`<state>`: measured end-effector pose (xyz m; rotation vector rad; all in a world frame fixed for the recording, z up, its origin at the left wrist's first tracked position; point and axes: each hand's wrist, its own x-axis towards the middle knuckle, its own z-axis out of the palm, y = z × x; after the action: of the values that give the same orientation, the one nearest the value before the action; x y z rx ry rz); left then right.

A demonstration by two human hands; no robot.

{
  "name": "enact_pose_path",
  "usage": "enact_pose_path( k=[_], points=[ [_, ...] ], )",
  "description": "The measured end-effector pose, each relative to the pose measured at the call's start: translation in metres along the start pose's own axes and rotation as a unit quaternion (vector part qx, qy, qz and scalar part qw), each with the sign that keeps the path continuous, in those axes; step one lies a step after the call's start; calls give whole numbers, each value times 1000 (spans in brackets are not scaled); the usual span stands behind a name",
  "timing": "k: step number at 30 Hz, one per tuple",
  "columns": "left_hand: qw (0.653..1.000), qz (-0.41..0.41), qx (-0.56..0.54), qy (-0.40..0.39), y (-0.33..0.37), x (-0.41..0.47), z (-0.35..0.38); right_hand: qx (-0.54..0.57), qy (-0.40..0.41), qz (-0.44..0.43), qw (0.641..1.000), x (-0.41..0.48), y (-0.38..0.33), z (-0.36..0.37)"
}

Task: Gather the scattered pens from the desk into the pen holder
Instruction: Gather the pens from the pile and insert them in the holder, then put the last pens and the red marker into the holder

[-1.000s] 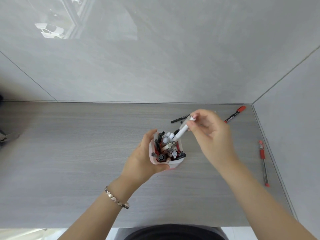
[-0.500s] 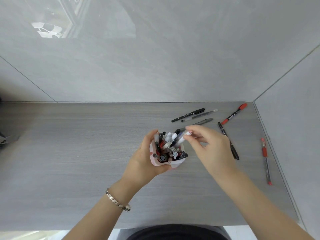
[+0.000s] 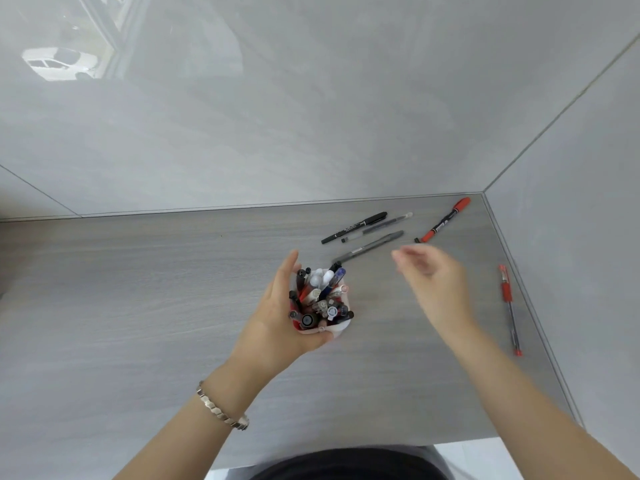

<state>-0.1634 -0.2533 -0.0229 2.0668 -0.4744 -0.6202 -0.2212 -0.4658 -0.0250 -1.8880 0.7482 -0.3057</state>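
Centre of frame: pen holder (image 3: 341, 329), packed with upright pens, standing on the grey desk (image 3: 138, 306).
Left hand: left hand (image 3: 277, 320) wrapped around the holder's near and left side, fingers closed on it, steadying it.
Right hand: right hand (image 3: 433, 282) blurred, just right of the holder and above the desk; fingers loosely apart, nothing in them.
Change: half a second ago this hand was at the holder's mouth pressing in a white-capped pen; that pen now stands among the others and the hand has pulled away rightward (one more item delivered).
Upper right of the desk: black marker (image 3: 353, 227), clear-barrelled pen (image 3: 377, 226) and grey pen (image 3: 367, 247) lying close together; red-capped marker (image 3: 445, 220) further right.
Right edge: red pen (image 3: 509, 306) lying alone along the wall.
Hidden: a black pen seen earlier beside the hand is covered now.
Meaning: several pens remain loose; the grey pen is nearest, probably the next pick.
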Motion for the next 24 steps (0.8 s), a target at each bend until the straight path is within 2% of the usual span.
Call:
enact_pose_path(
  k=[2,4,7,10,15,19,22,24],
  points=[
    [1000,6,13,-3,2,-1,0,-181,97,73,976,16,36,-35],
    [1000,5,16,-5,3,0,2,-304,122,174,929,22,77,-65],
    [1000,-12,0,4,7,2,4,-351,131,224,900,20,110,-81],
    [1000,-18,6,-4,11,5,6,-374,121,180,902,25,121,-83],
    [1000,-17,13,-22,12,7,5,-309,23,74,948,42,99,-79],
    [999,-8,22,-27,12,6,4,-397,-128,-64,907,49,91,-76],
    [999,1,26,-28,11,6,0,-411,-250,-86,872,51,87,-75],
    [999,7,29,-22,9,6,-2,-397,-302,-83,863,52,80,-71]
  ],
)
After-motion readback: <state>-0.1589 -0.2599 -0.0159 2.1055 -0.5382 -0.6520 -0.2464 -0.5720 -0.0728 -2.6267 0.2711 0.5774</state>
